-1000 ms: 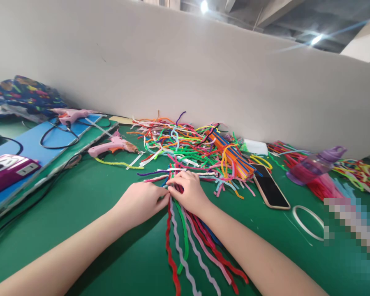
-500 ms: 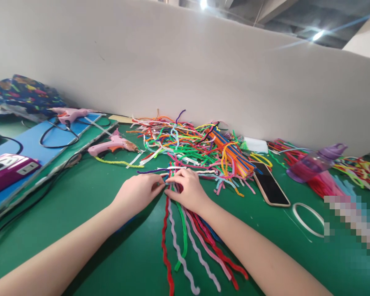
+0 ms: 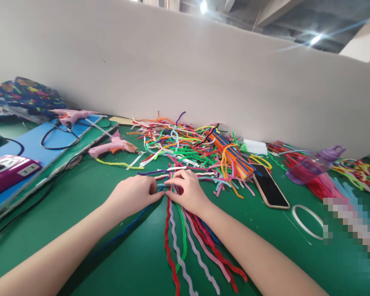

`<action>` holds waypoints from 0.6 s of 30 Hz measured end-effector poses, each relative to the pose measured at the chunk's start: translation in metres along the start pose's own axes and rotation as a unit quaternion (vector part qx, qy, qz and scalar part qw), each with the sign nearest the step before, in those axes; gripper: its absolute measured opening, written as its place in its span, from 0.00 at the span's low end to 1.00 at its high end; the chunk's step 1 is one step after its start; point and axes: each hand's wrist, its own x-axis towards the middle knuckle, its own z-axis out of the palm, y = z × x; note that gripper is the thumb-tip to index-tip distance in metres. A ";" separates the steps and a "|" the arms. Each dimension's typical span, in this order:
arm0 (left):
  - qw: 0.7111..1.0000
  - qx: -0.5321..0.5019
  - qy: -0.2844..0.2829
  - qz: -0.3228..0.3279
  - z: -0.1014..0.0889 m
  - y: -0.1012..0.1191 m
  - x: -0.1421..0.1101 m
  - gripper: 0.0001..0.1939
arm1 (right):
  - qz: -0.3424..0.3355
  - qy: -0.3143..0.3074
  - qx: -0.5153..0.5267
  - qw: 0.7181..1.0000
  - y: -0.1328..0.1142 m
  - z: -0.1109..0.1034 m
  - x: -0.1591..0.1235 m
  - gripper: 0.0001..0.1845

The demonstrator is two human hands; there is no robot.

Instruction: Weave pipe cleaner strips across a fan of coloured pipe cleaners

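A green tabletop [image 3: 135,263] bears a tangled heap of multicoloured fuzzy craft stems [image 3: 185,144] near the pale wall [image 3: 172,65]. Before it, wavy red, lilac, green and pink fuzzy strips [image 3: 192,222] fan toward the person. The right hand [image 3: 189,193] curls over their gathered upper part, thumb and forefinger tips slightly parted; how firmly it grips cannot be told. The left hand [image 3: 132,195] bends thumb and forefinger close beside a short pale-blue strip [image 3: 160,186]; whether it is pinched is unclear.
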 end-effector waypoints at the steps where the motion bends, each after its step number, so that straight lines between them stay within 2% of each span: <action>1: 1.000 -0.001 -0.010 0.001 0.000 0.000 0.000 0.16 | -0.001 -0.001 0.000 1.000 0.000 0.000 0.000 0.13; 4: 1.000 -0.006 -0.015 -0.003 0.000 -0.002 0.001 0.12 | 0.000 -0.004 0.000 1.000 0.000 0.000 0.000 0.11; 9: 1.000 0.000 0.008 -0.014 0.001 -0.005 0.003 0.12 | -0.001 -0.004 -0.007 1.000 0.001 0.001 -0.001 0.08; 15: 0.997 -0.046 -0.008 0.062 -0.002 0.001 0.000 0.13 | 0.001 -0.005 -0.004 1.000 0.000 0.000 0.000 0.10; 18: 0.997 -0.043 0.008 0.062 -0.001 0.001 0.000 0.12 | 0.008 -0.002 -0.008 1.000 -0.002 -0.001 0.000 0.15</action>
